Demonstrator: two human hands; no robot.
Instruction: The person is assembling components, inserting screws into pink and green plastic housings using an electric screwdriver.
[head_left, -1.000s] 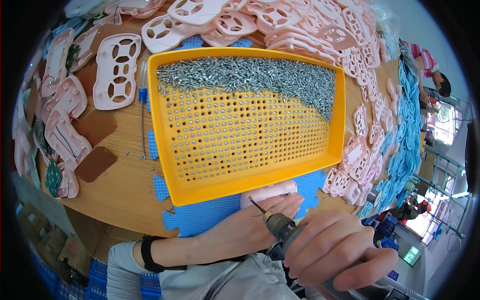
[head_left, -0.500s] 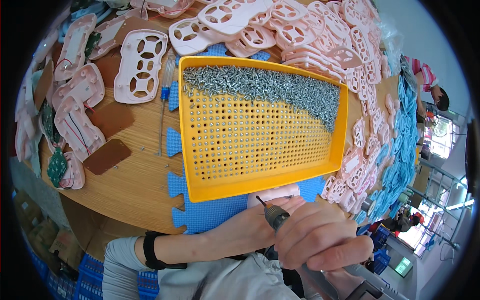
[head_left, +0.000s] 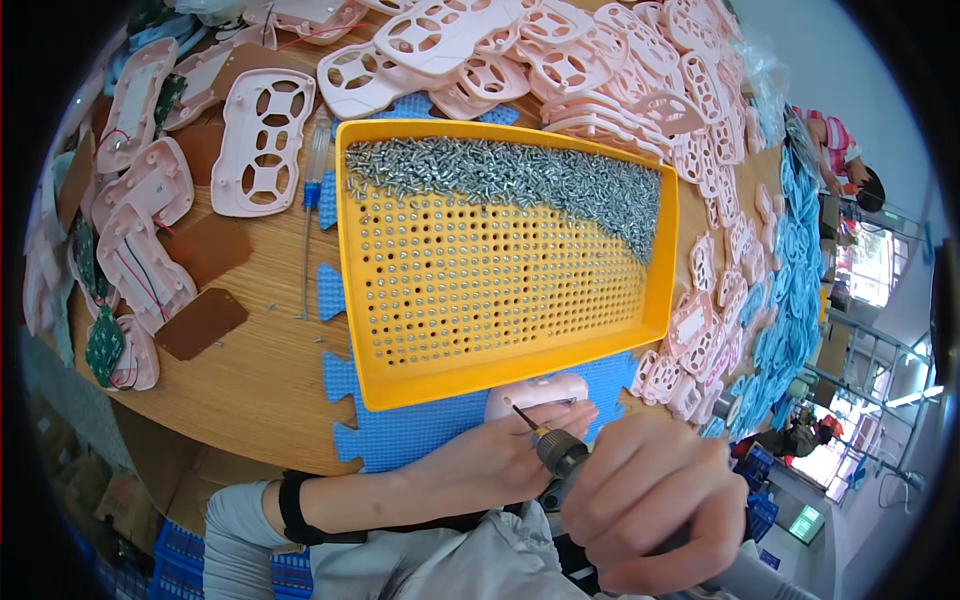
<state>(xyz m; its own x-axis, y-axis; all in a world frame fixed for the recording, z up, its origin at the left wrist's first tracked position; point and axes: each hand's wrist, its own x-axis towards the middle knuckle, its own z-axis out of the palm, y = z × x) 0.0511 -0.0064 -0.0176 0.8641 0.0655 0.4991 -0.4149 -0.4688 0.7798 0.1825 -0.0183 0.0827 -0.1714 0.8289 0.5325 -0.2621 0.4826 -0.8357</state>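
My right hand (head_left: 660, 500) is wrapped round an electric screwdriver (head_left: 560, 452) with a dark grip and a brass-coloured collar. Its thin bit points up and left, over my left hand. Low on the blue foam mat (head_left: 430, 430) lies a pink plastic shell (head_left: 535, 392), partly hidden behind the tray's front wall and my fingers. My left hand (head_left: 505, 458) holds this shell from its near side, fingers reaching to the right. Just beyond stands a yellow tray (head_left: 510, 380) with a perforated plate; many holes bear screws, and loose silver screws (head_left: 500, 170) are heaped along its far side.
A long screwdriver (head_left: 309, 220) lies left of the tray. Pink shells with wires (head_left: 140, 255), brown boards (head_left: 203, 323) and a pink cover (head_left: 262, 140) lie further left. Pink covers (head_left: 640, 60) are piled behind; blue parts (head_left: 795, 270) line the right. Another person (head_left: 835, 150) is at far right.
The screwdriver and my right hand have shifted slightly down and to the right, its bit further from the tray. The view has moved a little, so the tray appears further left.
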